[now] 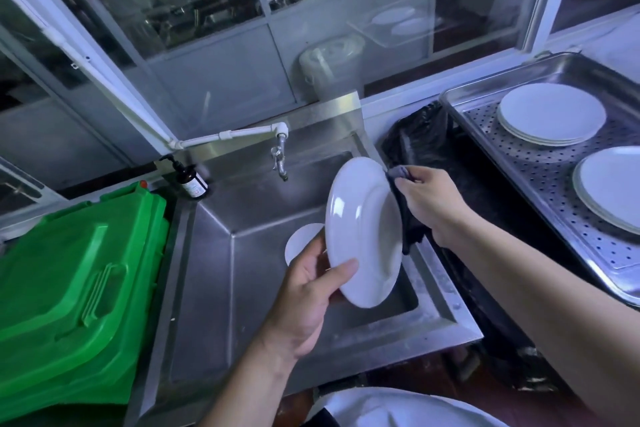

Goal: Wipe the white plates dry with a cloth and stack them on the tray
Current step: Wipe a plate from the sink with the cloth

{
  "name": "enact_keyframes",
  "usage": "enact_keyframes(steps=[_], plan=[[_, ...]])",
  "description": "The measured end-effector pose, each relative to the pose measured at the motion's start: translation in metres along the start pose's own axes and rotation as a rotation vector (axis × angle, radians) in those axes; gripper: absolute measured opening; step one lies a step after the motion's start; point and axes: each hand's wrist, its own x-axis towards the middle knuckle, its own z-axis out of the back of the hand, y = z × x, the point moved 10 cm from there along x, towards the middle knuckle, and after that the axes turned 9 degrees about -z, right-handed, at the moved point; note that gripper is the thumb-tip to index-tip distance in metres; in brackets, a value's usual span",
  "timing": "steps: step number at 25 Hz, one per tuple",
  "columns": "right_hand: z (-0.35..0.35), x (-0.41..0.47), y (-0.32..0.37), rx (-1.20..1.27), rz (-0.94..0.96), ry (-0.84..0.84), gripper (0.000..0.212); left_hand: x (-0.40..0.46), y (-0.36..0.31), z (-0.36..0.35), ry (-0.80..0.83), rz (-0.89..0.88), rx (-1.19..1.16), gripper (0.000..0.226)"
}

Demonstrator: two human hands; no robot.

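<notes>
Over the steel sink (pixel 214 253), left hand (pixel 311 291) pinches a white plate (pixel 363 232) by its lower rim, plate held on edge. Right hand (pixel 433 204) grips a dark cloth (pixel 407 218) pressed to the plate's far face. Another plate (pixel 301 241) lies in the basin. Right of the sink, tray (pixel 519 163) holds two plate stacks (pixel 550 114).

Open sink basin (pixel 214 253) lies below and left of the fingers (pixel 341 270) of the left hand (pixel 304 295); one white plate (pixel 300 242) rests in it just behind them. Tap (pixel 280 163) hangs beyond the fingers, apart from the held plate (pixel 360 229). Green bin (pixel 76 288) blocks the far left. Right of the right hand (pixel 433 201) sits a black bag (pixel 419 139), then the tray (pixel 554 191); perforated floor between its two plate stacks (pixel 550 114) (pixel 613 184) is narrow.
</notes>
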Motion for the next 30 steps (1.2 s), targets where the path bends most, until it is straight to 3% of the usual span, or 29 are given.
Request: enact_keyframes(steps=[4, 9, 13, 16, 19, 26, 30], plan=[[-0.016, -0.025, 0.063, -0.061, 0.238, 0.057, 0.024, -0.001, -0.020, -0.001, -0.004, -0.026, 0.037, 0.039], [-0.069, -0.113, 0.109, -0.290, 0.764, 0.200, 0.040, 0.001, -0.039, 0.012, -0.097, -0.040, -0.082, 0.044], [-0.086, -0.145, 0.089, -0.407, 0.868, 0.306, 0.047, -0.001, -0.039, 0.015, -0.124, -0.032, -0.343, 0.052], [-0.089, -0.155, 0.081, -0.467, 0.919, 0.350, 0.047, -0.007, -0.037, 0.020, -0.145, -0.016, -0.469, 0.037], [-0.091, -0.176, 0.078, -0.554, 1.059, 0.367, 0.045, -0.011, -0.035, 0.032, -0.207, 0.011, -0.465, 0.040], [-0.063, -0.207, 0.059, -0.724, 1.424, 0.476, 0.042, -0.017, -0.033, 0.041, -0.134, 0.111, -0.413, 0.054], [-0.027, -0.192, 0.031, -0.772, 1.458, 0.433, 0.046, -0.017, -0.033, 0.058, -0.198, 0.061, -0.405, 0.047]])
